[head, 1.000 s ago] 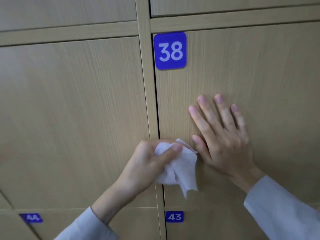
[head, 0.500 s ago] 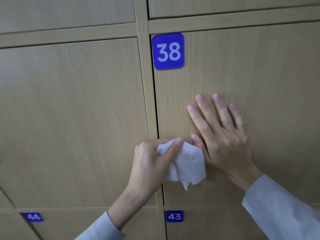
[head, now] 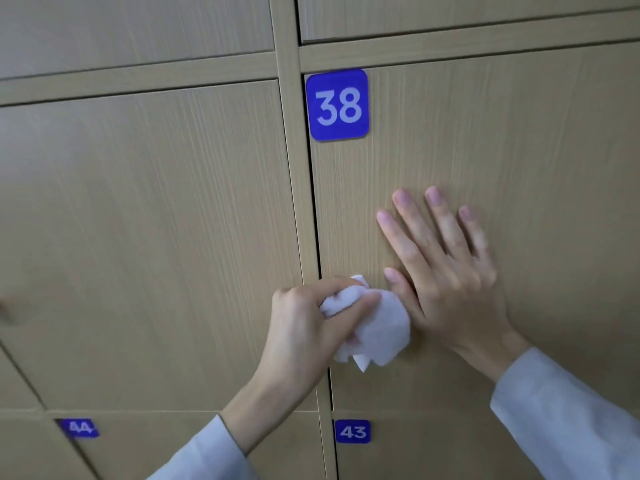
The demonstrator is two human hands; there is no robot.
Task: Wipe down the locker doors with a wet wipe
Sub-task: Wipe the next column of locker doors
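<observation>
Left hand (head: pixel 304 327) fingers pinch the wet wipe (head: pixel 377 327) just below right hand (head: pixel 450 282) spread fingers (head: pixel 440 216); door 38 (head: pixel 519 168) mostly unwiped, I judge.

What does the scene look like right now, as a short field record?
left hand: grips the wipe, at the left edge of door 38
right hand: flat on door 38, fingers spread
number plate 38: blue, top left corner of door
doors below: plates 43 and 44
</observation>
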